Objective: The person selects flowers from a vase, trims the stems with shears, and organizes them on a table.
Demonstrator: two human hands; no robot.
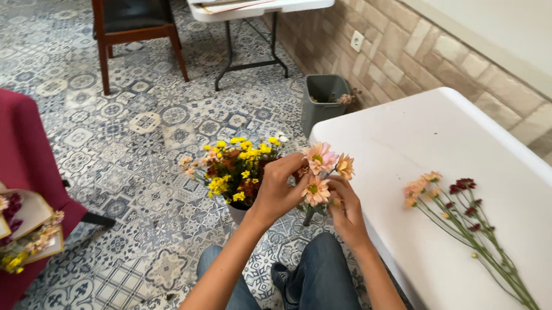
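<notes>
My left hand (pixel 278 191) and my right hand (pixel 346 209) both grip a small bunch of pink flowers (pixel 322 166) held in front of me, above my knees. The blooms stick up between the two hands, and the stems are hidden by my fingers. Just behind my left hand, a vase of yellow and orange flowers (pixel 235 169) stands on the tiled floor. To the right, on the white table (pixel 420 136), lie loose stems of pink flowers (pixel 419 186) and dark red flowers (pixel 466 195).
A grey bin (pixel 323 95) stands against the brick wall. A wooden chair (pixel 132 17) and a second white folding table (pixel 255 5) stand further back. On the left, a red seat (pixel 5 142) holds paper-wrapped bouquets (pixel 0 229).
</notes>
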